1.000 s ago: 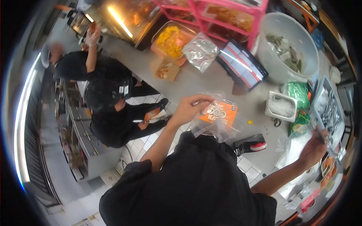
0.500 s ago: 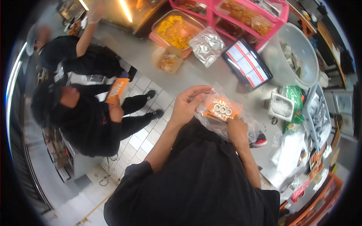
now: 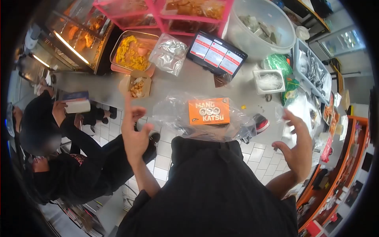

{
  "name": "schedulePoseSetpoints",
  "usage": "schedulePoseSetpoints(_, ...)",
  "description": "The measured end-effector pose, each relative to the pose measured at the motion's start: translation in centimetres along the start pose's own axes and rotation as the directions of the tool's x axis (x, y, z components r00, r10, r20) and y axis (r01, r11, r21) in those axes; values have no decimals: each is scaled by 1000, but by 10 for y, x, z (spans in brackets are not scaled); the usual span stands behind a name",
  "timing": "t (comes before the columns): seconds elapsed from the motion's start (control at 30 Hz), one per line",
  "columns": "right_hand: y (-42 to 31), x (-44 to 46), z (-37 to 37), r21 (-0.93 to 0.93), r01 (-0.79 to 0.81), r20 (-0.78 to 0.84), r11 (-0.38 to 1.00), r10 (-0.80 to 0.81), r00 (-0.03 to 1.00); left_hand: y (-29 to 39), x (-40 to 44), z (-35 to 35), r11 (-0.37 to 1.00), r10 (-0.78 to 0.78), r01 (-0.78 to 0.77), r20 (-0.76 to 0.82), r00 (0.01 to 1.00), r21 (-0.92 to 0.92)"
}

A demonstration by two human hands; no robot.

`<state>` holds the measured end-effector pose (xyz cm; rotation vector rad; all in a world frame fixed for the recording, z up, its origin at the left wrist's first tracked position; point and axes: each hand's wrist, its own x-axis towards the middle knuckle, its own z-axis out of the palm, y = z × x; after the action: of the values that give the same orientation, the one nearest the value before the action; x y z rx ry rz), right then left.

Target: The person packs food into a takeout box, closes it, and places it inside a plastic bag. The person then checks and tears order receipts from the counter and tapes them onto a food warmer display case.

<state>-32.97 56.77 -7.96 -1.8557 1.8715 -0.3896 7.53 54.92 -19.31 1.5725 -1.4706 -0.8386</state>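
Observation:
An orange printed box (image 3: 209, 111) rests at the near edge of the steel counter. Around it spreads a crumpled transparent plastic bag (image 3: 173, 110); whether the box lies in or on the bag I cannot tell. My left hand (image 3: 136, 134) is raised to the left of the bag, fingers apart, holding nothing. Off to the right of the box, my right hand (image 3: 297, 148) is also open, its fingers curved and bare of anything. Beyond my left hand stands an open carton of food (image 3: 139, 83).
At the back are a tray with yellow food (image 3: 132, 53), a foil packet (image 3: 169, 53), a tablet screen (image 3: 217, 53) and pink shelving (image 3: 193, 19). To the right stand a metal tub (image 3: 269, 81) and a large bin (image 3: 260, 31). A co-worker (image 3: 79, 166) is at my left.
Both my hands have let go of the bag and box and moved apart to either side. The box now lies on the counter. My view has turned left-to-right, and the co-worker has shifted.

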Motion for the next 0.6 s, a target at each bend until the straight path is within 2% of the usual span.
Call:
schedulePoseSetpoints(0.03,17,-1,10,15,-71,44,997,70,997,-11,1,-7,996,87,-88,-49,995,-22)
schedulePoseSetpoints(0.07,39,2,33,75,-46,96,996,38,995,-25,5,-5,978,170,-178,79,982,112)
schedulePoseSetpoints(0.1,60,10,68,135,-17,157,991,-5,988,-44,5,8,994,54,-74,231,971,78)
schedulePoseSetpoints(0.17,75,37,163,38,258,85,965,-260,962,-89,4,45,988,-142,87,514,846,130)
schedulePoseSetpoints(0.2,66,48,201,-51,367,45,929,-365,930,-116,6,85,982,-172,79,623,763,174)
schedulePoseSetpoints(0.23,59,53,224,-88,431,42,898,-429,902,-143,7,124,985,-131,23,653,746,170)
schedulePoseSetpoints(0.27,51,58,248,-125,491,39,862,-491,870,-145,9,146,996,-33,-23,595,803,86)
schedulePoseSetpoints(0.3,46,66,261,273,206,-2,940,-213,977,-105,20,146,995,76,-38,446,892,-94)
schedulePoseSetpoints(0.33,51,69,267,463,109,29,879,-138,990,-63,32,144,960,163,-91,264,951,-265)
schedulePoseSetpoints(0.37,55,73,273,642,8,60,767,-61,996,-67,33,150,962,146,-82,239,960,-261)
schedulePoseSetpoints(0.4,53,77,275,781,-81,91,619,15,996,-76,34,155,913,75,-6,153,985,-408)
schedulePoseSetpoints(0.43,54,83,273,476,247,-34,844,-263,964,-85,34,161,833,-7,48,76,997,-551)
schedulePoseSetpoints(0.47,48,89,266,62,530,-155,845,-517,842,-87,33,170,790,-32,71,74,997,-608)
schedulePoseSetpoints(0.5,51,93,266,-64,535,-173,842,-538,825,-81,31,173,741,-59,94,75,995,-665)
schedulePoseSetpoints(0.53,54,95,268,-73,482,-155,873,-487,859,-75,25,177,858,51,20,125,991,-514)
schedulePoseSetpoints(0.6,58,96,276,-48,382,-128,923,-385,914,-49,22,170,926,272,-146,347,898,-349)
